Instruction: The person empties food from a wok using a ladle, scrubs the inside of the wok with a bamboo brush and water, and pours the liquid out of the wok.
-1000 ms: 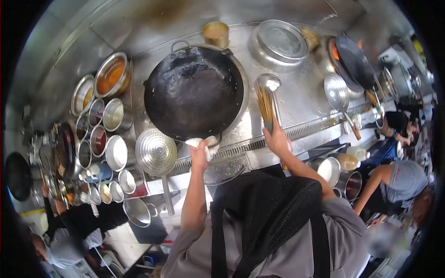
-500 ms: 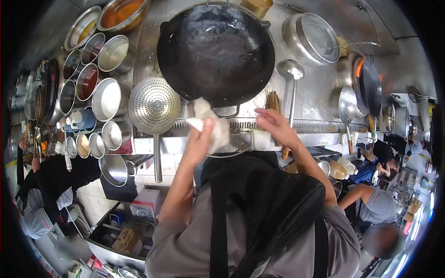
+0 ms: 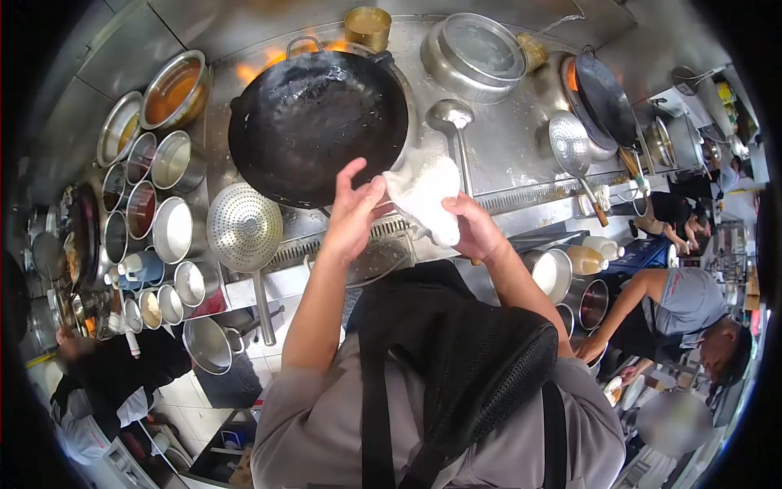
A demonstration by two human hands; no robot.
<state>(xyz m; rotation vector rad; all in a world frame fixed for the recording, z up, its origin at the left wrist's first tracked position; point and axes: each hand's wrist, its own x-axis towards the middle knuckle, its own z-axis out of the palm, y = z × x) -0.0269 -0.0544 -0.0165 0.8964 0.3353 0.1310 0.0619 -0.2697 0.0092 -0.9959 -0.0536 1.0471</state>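
Observation:
A white cloth (image 3: 428,196) hangs between my two hands, in front of the lower right rim of a large black wok (image 3: 319,130). My left hand (image 3: 354,213) has its fingers apart, with the fingertips at the cloth's left edge. At the cloth's right side, my right hand (image 3: 472,226) pinches it between thumb and fingers. Flames (image 3: 273,63) show behind the wok's far rim. A perforated strainer (image 3: 244,226) lies left of my left hand, and a ladle (image 3: 453,116) rests beyond the cloth.
Metal pots of sauces and powders (image 3: 173,231) stand at the left. A lidded pot (image 3: 481,57) is at the back, with another wok (image 3: 607,98) and a skimmer (image 3: 569,145) at the right. Other people (image 3: 692,306) work on both sides.
The cloth has moved right and up from my left hand to between both hands; my right hand has taken hold of it. Flames now show behind the wok. The bamboo brush is no longer visible.

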